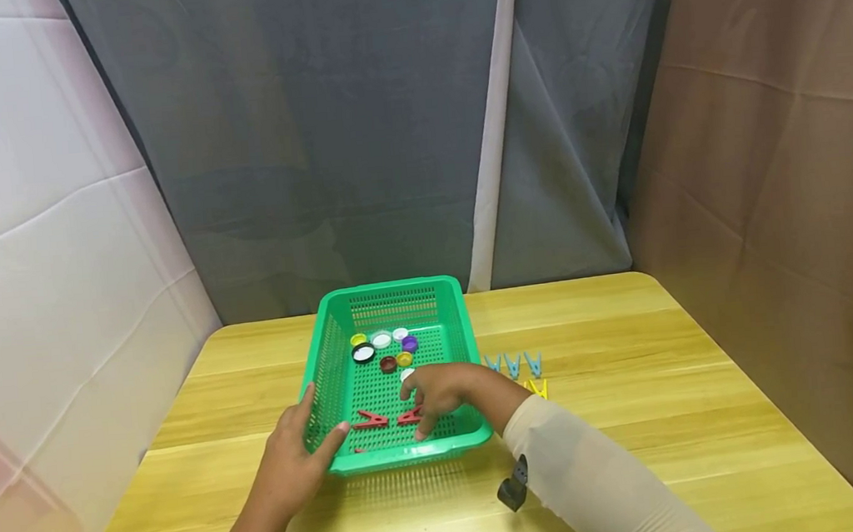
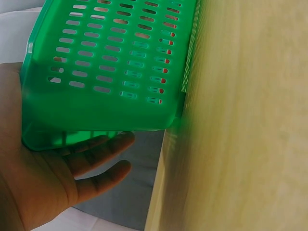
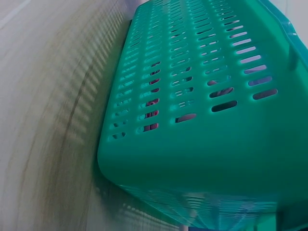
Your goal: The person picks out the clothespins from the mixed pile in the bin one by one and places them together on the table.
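Note:
A green plastic basket (image 1: 411, 451) stands on the wooden table. My left hand (image 1: 295, 464) grips its near left corner, thumb over the rim; the left wrist view shows the other fingers stretched along the outside. My right hand (image 1: 439, 388) reaches inside, thumb and fingers apart over a red clothespin (image 1: 408, 417) on the basket floor. Beside that lies another red clothespin (image 1: 371, 420). Farther back sit several bottle caps: black-rimmed (image 1: 363, 353), white (image 1: 381, 340), purple (image 1: 409, 344), dark red (image 1: 388, 365) and yellow (image 1: 404, 359) among them. Basket walls hide my right hand in the right wrist view.
Right of the basket, three blue clothespins (image 1: 513, 366) lie in a row on the table (image 1: 634, 417). Yellow clothespins (image 1: 538, 388) lie nearer, partly hidden by my right arm. Grey curtain (image 1: 356, 138) hangs behind the table, with fabric walls at both sides.

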`<state>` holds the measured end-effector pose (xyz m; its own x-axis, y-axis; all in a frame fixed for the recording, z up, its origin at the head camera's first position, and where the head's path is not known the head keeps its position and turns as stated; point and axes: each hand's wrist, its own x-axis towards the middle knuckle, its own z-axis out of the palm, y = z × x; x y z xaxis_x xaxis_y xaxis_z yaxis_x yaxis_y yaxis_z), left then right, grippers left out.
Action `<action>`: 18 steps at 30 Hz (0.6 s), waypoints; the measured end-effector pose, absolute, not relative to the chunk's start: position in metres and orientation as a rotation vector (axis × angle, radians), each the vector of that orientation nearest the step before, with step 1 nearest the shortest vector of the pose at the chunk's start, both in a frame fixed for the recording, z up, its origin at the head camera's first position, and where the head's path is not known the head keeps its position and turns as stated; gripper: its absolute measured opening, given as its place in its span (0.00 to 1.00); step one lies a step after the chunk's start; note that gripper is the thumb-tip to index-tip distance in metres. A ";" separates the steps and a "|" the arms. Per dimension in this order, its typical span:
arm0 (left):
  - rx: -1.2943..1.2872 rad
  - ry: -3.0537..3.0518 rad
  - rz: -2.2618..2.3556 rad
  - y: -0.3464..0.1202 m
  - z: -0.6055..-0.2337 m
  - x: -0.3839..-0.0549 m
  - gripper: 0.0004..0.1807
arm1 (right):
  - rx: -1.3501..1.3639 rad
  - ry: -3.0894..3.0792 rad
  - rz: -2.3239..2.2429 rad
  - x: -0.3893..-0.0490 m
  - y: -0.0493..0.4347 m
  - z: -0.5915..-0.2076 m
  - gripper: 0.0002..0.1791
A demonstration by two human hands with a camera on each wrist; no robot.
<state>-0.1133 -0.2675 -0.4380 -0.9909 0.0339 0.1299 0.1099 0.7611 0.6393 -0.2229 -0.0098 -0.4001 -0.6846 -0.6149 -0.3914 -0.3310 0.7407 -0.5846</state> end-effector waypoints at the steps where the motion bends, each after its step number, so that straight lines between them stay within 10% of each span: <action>1: -0.116 -2.844 -1.042 -0.268 -0.438 -0.113 0.51 | -0.712 2.354 -0.659 -0.223 -0.010 -0.400 0.40; 18: -0.109 -2.841 -1.058 -0.268 -0.438 -0.113 0.50 | -0.846 2.430 -0.823 -0.223 -0.011 -0.402 0.35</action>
<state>-0.1125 -0.2677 -0.4378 -0.9915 0.0294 0.1264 0.1048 0.7550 0.6473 -0.2231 -0.0109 -0.4015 -0.7180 -0.6663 -0.2010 -0.4070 0.6363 -0.6553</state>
